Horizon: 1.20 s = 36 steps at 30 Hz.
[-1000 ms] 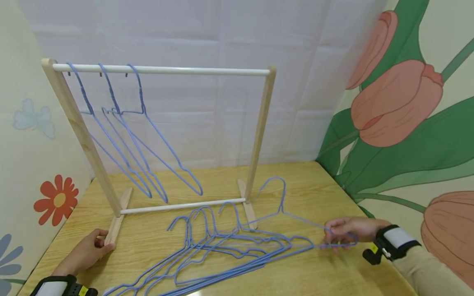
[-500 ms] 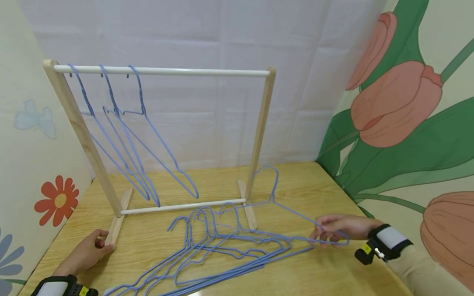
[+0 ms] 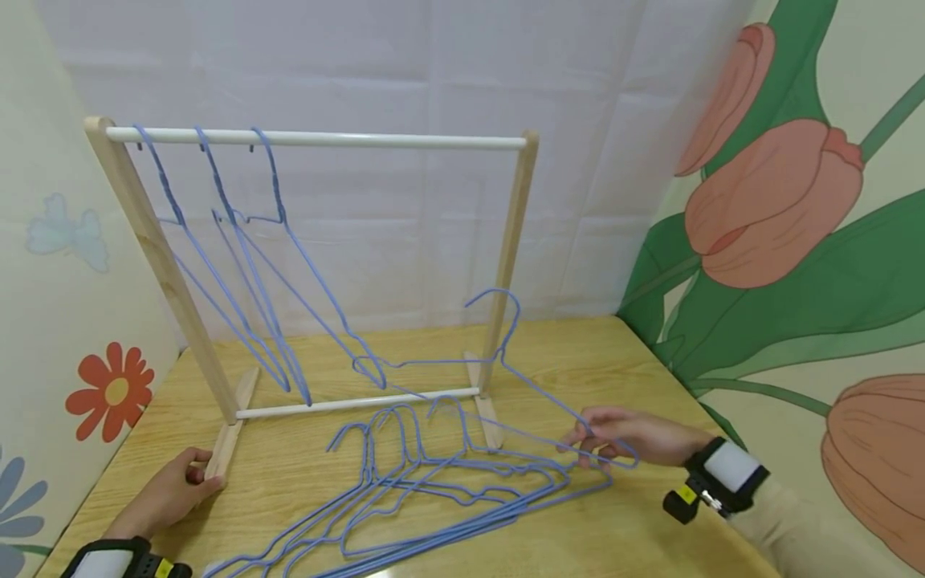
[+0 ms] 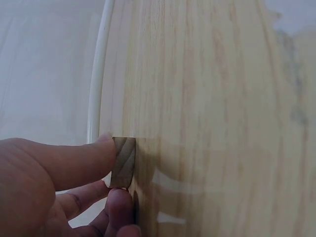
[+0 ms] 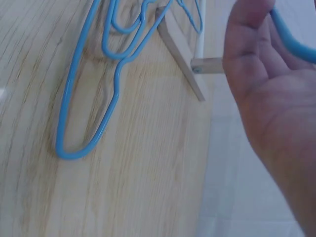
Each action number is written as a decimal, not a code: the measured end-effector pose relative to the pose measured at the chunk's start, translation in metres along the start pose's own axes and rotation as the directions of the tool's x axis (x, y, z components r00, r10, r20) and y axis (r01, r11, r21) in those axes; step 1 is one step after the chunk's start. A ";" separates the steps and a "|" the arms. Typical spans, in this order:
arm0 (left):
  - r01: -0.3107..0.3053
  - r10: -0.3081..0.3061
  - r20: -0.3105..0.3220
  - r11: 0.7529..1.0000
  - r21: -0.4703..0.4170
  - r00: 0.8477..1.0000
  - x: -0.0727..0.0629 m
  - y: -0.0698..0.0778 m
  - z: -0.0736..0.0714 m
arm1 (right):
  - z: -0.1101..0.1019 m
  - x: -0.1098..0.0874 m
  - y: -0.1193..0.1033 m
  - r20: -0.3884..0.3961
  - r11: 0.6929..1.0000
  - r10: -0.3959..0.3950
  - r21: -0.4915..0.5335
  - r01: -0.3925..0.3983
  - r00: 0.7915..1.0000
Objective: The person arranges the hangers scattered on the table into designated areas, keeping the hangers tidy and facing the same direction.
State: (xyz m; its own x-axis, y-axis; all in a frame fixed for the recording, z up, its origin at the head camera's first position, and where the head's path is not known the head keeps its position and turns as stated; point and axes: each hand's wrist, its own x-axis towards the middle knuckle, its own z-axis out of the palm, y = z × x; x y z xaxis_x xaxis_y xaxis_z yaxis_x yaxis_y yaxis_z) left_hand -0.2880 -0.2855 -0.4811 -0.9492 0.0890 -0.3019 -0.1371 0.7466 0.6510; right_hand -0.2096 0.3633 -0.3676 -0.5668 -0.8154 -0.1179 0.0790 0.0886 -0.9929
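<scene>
A: Where do you find the left hand (image 3: pixel 169 490)?

B: At the lower left of the head view. Thumb and curled fingers grip the near end of the left foot (image 3: pixel 225 449) of the rack (image 3: pixel 390 140); the left wrist view shows them pinching its squared wooden end.

A: And the right hand (image 3: pixel 636 435)?

B: Right of centre, in the lower half. It has the blue hanger (image 3: pixel 543 390) pinched by its right end, raised over the table (image 3: pixel 614 542). The hook stands up in front of the right post (image 3: pixel 515 209), its open tip pointing to the left of the frame.

A: Does the other end touch anything?

B: Near the centre it overlaps the low tip of one of the three hung hangers (image 3: pixel 222 189). From this angle I can't say whether they touch.

A: Those three hang from the top bar?

B: Yes, hooked over its left half, spaced apart, bodies slanting down towards the centre.

A: What's along the bottom?

B: A pile of hangers (image 3: pixel 462 528), blue too, overlapping on the table, hooks towards the top. A white cloth (image 3: pixel 433 72) hangs behind, with a red flower (image 3: pixel 116 391) at the left edge and a pink tulip (image 3: pixel 776 205) at upper right.
</scene>
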 end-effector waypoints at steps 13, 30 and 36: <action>-0.022 0.022 -0.004 1.000 0.008 1.000 -0.001 0.001 -0.002 | 0.015 0.026 -0.004 -0.033 0.991 -0.135 -0.028 0.134 0.990; -0.022 0.022 -0.009 1.000 0.008 1.000 -0.005 0.002 -0.001 | 0.031 0.060 -0.015 -0.126 0.974 -0.189 -0.146 0.170 0.974; -0.030 0.030 -0.007 0.999 0.012 1.000 -0.005 0.002 -0.002 | 0.036 0.073 -0.017 -0.177 0.973 -0.198 -0.158 0.170 0.964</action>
State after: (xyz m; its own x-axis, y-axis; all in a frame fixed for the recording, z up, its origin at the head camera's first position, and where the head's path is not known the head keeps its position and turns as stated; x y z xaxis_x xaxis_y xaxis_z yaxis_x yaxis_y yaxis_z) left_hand -0.2840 -0.2855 -0.4765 -0.9548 0.1069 -0.2773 -0.1050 0.7514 0.6514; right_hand -0.2231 0.2815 -0.3588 -0.7075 -0.7022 0.0802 -0.1492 0.0375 -0.9881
